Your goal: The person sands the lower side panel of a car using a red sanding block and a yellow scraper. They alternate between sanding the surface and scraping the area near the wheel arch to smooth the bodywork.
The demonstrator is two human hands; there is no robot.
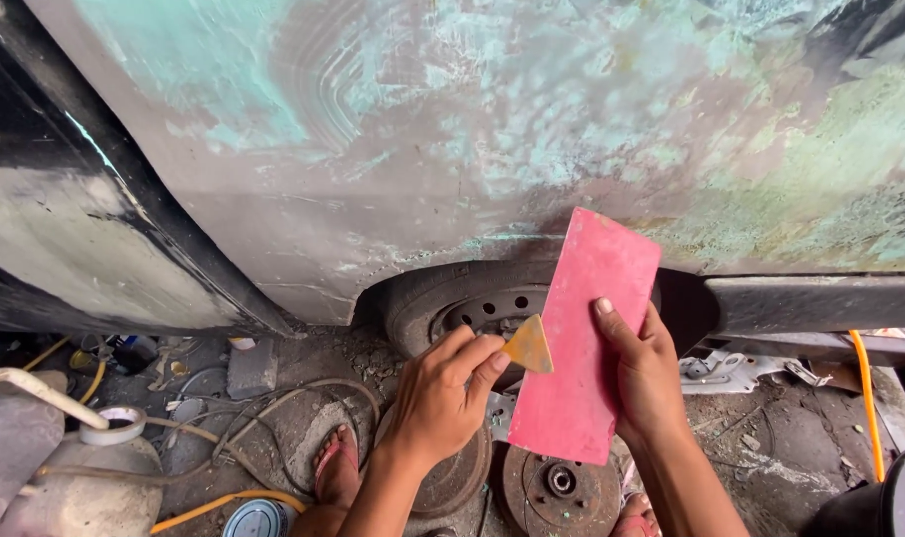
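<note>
The right hand [643,373] grips a pink board [583,338] by its right edge; the left hand [442,393] pinches a small yellow spreader [529,346], seemingly touching the board's left edge, before the car panel [452,139].

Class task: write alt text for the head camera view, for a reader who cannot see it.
Seen from above, a person's right hand holds a pink rectangular board while the left hand pinches a small yellow triangular spreader against it. Behind them are a sanded, patchy car body panel and a wheel; brake discs and hoses lie on the dirty ground.
</note>
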